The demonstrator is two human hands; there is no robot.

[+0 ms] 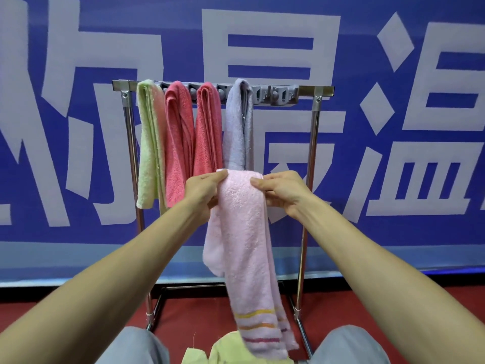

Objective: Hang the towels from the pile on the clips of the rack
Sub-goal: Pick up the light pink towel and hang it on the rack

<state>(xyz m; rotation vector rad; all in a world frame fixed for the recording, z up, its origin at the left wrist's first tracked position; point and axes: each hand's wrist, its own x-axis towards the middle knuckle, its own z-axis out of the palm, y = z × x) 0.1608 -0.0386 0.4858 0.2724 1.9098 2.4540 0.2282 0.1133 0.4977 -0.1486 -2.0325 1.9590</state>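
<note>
A pale pink towel point(242, 232) with striped ends hangs folded over between my two hands, in front of the metal rack point(313, 143). My left hand point(203, 191) pinches its left side at the fold. My right hand point(279, 191) grips the right side. On the grey clip strip point(275, 94) along the top bar hang a green towel point(148, 143), two coral towels point(178, 143) point(208, 132) and a lilac towel point(237, 127). The clips to the right of the lilac towel hold nothing. A yellow-green towel point(231, 349) of the pile lies low between my knees.
A blue banner point(393, 179) with large white characters stands right behind the rack. The floor point(199, 316) is red. My knees in grey trousers point(136, 345) frame the bottom edge.
</note>
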